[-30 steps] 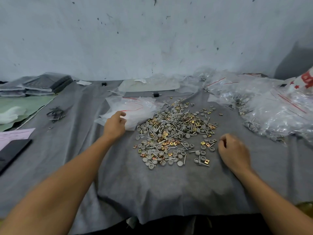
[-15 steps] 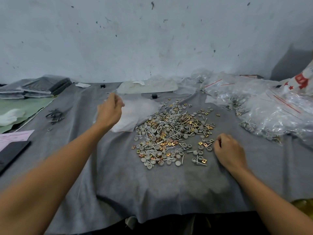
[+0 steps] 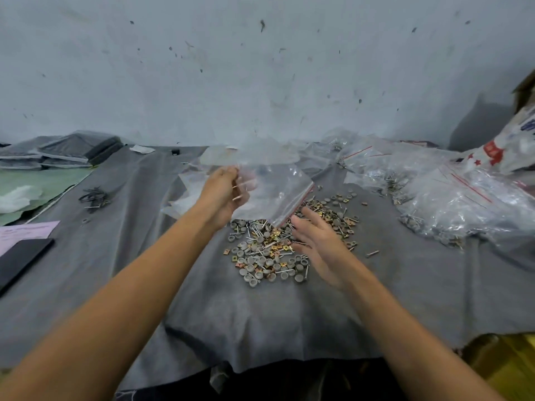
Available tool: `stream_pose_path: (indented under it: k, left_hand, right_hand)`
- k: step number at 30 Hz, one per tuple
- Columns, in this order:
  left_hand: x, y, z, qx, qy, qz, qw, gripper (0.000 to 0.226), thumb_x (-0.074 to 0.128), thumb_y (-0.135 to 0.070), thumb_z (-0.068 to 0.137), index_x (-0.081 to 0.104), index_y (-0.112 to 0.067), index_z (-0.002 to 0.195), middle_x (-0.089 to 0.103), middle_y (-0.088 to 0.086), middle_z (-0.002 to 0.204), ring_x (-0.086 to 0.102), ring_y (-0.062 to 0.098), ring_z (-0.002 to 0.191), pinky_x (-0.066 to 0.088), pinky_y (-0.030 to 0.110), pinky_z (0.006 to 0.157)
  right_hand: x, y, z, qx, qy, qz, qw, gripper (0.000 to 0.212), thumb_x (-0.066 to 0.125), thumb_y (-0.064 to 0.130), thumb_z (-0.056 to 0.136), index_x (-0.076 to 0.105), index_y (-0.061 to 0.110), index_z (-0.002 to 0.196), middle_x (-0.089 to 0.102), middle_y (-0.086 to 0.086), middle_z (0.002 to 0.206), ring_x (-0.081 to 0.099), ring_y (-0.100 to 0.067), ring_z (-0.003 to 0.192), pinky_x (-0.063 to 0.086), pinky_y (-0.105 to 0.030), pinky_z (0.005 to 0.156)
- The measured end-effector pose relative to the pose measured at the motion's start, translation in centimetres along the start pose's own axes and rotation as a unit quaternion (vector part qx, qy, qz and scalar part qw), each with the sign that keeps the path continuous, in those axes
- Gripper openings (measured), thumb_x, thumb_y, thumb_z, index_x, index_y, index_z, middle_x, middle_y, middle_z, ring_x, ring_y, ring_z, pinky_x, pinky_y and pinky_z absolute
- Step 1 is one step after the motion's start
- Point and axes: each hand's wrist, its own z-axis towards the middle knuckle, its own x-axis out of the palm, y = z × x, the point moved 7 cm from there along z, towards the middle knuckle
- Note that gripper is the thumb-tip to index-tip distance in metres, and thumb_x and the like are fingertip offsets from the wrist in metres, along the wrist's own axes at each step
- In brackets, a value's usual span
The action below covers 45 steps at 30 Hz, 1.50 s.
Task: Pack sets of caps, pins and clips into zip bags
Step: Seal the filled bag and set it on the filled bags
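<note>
Head view: left hand (image 3: 223, 195) has lifted and pinches a zip bag (image 3: 272, 195); right hand (image 3: 315, 241), fingers spread, reaches to open it.

Grey cloth (image 3: 260, 319), pink paper (image 3: 26, 233), black board (image 3: 20, 263), folded grey stack (image 3: 72, 151).

Work surface: grey cloth (image 3: 260, 319). Pile of caps, pins and clips (image 3: 260, 256) lies just left of right hand (image 3: 318, 247); filled bags (image 3: 463, 204) lie well right.
</note>
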Motion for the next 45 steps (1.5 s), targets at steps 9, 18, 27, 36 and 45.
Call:
stream_pose_path:
  k: [9, 18, 27, 36, 45]
  left_hand:
    - [-4.6, 8.3, -2.3, -0.083, -0.148, 0.019, 0.985, 0.017, 0.039, -0.001, 0.101, 0.051, -0.003, 0.09, 0.068, 0.017, 0.079, 0.065, 0.019, 0.051, 0.042, 0.021, 0.035]
    - [-4.0, 6.7, -2.8, -0.02, -0.154, 0.376, 0.914, 0.053, 0.064, -0.022, 0.095, 0.037, -0.017, 0.141, 0.054, 0.017, 0.128, 0.059, 0.032, 0.108, 0.053, 0.045, 0.091]
    - [3.4, 3.2, -6.7, 0.049, 0.152, 0.419, 0.894, 0.043, 0.051, -0.066, 0.093, 0.076, -0.031, 0.099, 0.075, -0.015, 0.093, 0.067, -0.004, 0.087, 0.049, 0.02, 0.076]
    - [1.7, 2.0, -5.4, 0.007, 0.109, 0.427, 0.898, 0.013, 0.069, -0.007, 0.089, 0.077, -0.016, 0.095, 0.076, 0.009, 0.089, 0.063, 0.02, 0.076, 0.05, 0.031, 0.068]
    - [2.3, -0.3, -5.2, 0.141, 0.006, 0.688, 0.712, 0.013, 0.054, -0.032, 0.097, 0.059, -0.029, 0.086, 0.071, -0.005, 0.084, 0.06, 0.02, 0.086, 0.033, 0.042, 0.088]
  right_hand:
    - [1.0, -1.8, -0.3, 0.024, -0.006, 0.03, 0.999, 0.028, 0.047, 0.003, 0.099, 0.064, 0.009, 0.12, 0.076, -0.01, 0.111, 0.071, -0.025, 0.096, 0.054, -0.038, 0.082]
    - [0.8, 0.5, 0.2, -0.077, -0.009, -0.239, 0.968, 0.054, 0.041, -0.008, 0.093, 0.072, 0.031, 0.115, 0.067, -0.002, 0.104, 0.061, -0.028, 0.076, 0.05, -0.04, 0.067]
    - [2.4, 4.7, -0.5, -0.272, -0.083, -0.516, 0.808, 0.017, 0.058, 0.024, 0.101, 0.071, 0.022, 0.112, 0.056, 0.014, 0.099, 0.049, -0.004, 0.087, 0.034, -0.014, 0.072]
    - [5.1, 6.9, -1.1, -0.259, 0.07, -0.662, 0.7, 0.015, 0.043, 0.02, 0.104, 0.055, 0.018, 0.112, 0.054, 0.0, 0.097, 0.049, -0.019, 0.092, 0.042, -0.034, 0.081]
    - [4.9, 10.1, -1.4, -0.185, 0.113, -0.747, 0.628, 0.041, 0.063, 0.061, 0.09, 0.057, 0.02, 0.091, 0.056, 0.002, 0.091, 0.053, -0.02, 0.083, 0.04, -0.037, 0.068]
